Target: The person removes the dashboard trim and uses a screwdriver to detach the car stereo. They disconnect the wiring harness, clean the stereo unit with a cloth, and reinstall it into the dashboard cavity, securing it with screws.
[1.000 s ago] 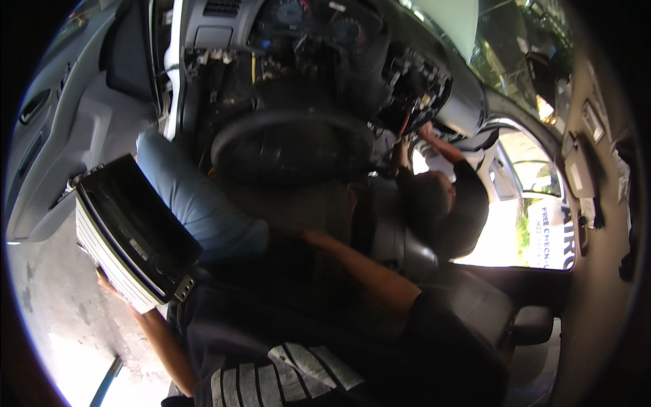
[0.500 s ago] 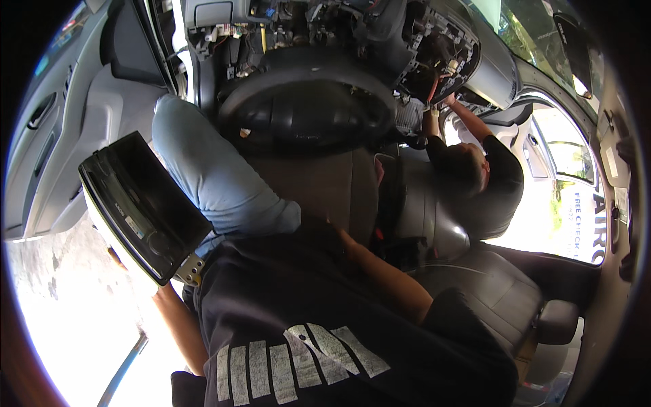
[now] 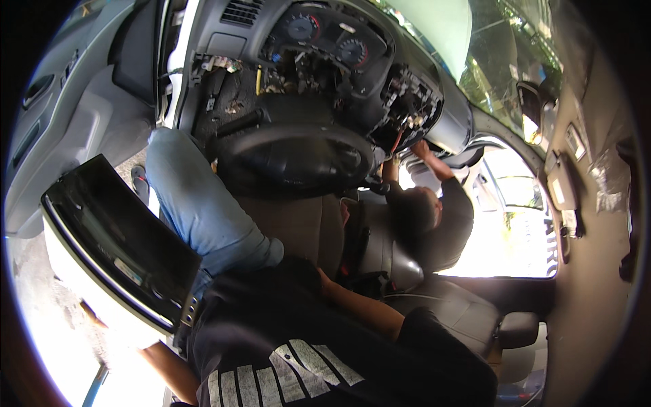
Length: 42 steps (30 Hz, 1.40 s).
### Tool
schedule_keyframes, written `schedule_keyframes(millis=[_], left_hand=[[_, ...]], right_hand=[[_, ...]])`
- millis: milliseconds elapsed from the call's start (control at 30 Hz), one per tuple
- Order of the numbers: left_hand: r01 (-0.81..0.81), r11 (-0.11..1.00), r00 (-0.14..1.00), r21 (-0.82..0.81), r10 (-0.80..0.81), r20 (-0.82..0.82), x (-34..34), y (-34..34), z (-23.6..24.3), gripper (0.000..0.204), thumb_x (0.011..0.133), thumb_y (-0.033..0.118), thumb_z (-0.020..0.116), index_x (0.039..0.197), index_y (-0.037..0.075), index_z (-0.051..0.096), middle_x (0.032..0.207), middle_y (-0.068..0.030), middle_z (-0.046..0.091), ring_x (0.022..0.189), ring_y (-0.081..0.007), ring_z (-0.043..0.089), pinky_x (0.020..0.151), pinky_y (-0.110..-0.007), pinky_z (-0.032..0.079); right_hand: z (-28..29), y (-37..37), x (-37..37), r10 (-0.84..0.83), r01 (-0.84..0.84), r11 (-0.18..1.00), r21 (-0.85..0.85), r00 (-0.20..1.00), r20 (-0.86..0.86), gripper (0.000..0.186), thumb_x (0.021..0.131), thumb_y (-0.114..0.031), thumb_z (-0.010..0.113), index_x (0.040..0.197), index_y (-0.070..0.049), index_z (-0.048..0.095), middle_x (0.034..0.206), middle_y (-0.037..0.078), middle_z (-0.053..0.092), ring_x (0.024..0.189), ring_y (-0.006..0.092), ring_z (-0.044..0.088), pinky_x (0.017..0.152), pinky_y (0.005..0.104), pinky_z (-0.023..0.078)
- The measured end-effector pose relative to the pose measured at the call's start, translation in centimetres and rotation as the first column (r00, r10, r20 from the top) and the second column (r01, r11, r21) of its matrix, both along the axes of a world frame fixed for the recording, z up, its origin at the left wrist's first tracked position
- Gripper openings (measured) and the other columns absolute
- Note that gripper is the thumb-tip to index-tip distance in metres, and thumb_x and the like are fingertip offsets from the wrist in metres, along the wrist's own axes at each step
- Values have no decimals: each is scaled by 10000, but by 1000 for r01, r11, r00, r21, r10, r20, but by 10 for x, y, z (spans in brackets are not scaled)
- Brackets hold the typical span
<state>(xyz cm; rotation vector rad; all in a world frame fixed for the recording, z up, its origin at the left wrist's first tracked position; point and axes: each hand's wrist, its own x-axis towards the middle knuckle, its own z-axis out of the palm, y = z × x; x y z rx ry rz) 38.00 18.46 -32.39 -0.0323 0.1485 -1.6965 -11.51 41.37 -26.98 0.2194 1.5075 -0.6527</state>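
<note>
On my left, my left hand (image 3: 95,315) grips a black car stereo (image 3: 129,230) by its outer edge, near the open doorway. The stereo has a wide glossy front and a metal bracket with round holes at its near end. Strong glare washes out most of this hand. My right forearm (image 3: 363,305) lies across my lap, over my dark shirt. The right hand (image 3: 323,277) is at my thigh, its fingers hidden, so what it holds or touches does not show.
Ahead stand the steering wheel (image 3: 291,159) and the gauge cluster (image 3: 329,41). The dashboard's middle opening (image 3: 413,102) shows bare brackets and wires. Another person (image 3: 434,217) leans in from the passenger side, hands beneath that opening. The driver's door (image 3: 74,136) is open at left.
My view has tilted up, bringing the gauge cluster in. The stereo has turned in my left hand, showing more of its glossy face. The other person's hands remain by the dashboard opening.
</note>
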Motion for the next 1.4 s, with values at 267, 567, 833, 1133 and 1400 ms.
schedule_keyframes(millis=[267, 567, 833, 1133, 1400], left_hand=[[-93, 970, 937, 226, 9, 350, -32, 7, -25, 705, 942, 404, 663, 1517, 49, 462, 1512, -197, 477, 1358, -341, 497, 1109, -534, 461], [-44, 921, 920, 386, -114, 375, -65, 18, -38, 738, 906, 414, 698, 1496, 31, 474, 1455, -203, 517, 1296, -344, 539, 1069, -522, 491], [20, 911, 905, 412, -192, 380, -110, 44, -38, 768, 874, 424, 728, 1478, 15, 486, 1405, -209, 553, 1241, -346, 575, 1034, -512, 517], [90, 969, 731, 229, -220, 646, -161, 67, 9, 803, 839, 434, 763, 1458, -3, 499, 1348, -216, 593, 1179, -348, 616, 994, -500, 546], [165, 983, 450, -84, 1, 893, -176, 8, 188, 833, 807, 444, 794, 1440, -18, 510, 1298, -222, 628, 1124, -350, 653, 958, -490, 572]], right_hand=[[20, -19, -4, -19, 28, 992, 120, 997, -78, 650, 1035, -591, 511, 1465, -103, 531, 1476, 101, 556, 1334, 247, 534, 1123, 436, 431], [83, -53, -41, -53, 100, 957, 273, 983, -175, 636, 1037, -593, 508, 1443, -104, 549, 1454, 95, 573, 1312, 240, 550, 1112, 437, 440], [116, -66, -128, -25, 90, 941, 326, 980, -198, 625, 1038, -594, 505, 1423, -105, 565, 1434, 90, 589, 1292, 235, 564, 1102, 437, 449], [20, 5, -183, 53, -47, 997, 65, 994, -91, 686, 1015, -637, 512, 1414, -82, 578, 1441, 117, 588, 1297, 270, 559, 1100, 444, 451], [64, -13, -184, 415, -477, 877, -54, 809, -416, 709, 983, -594, 607, 1443, -57, 565, 1357, 140, 666, 1260, 230, 628, 1061, 424, 489]])
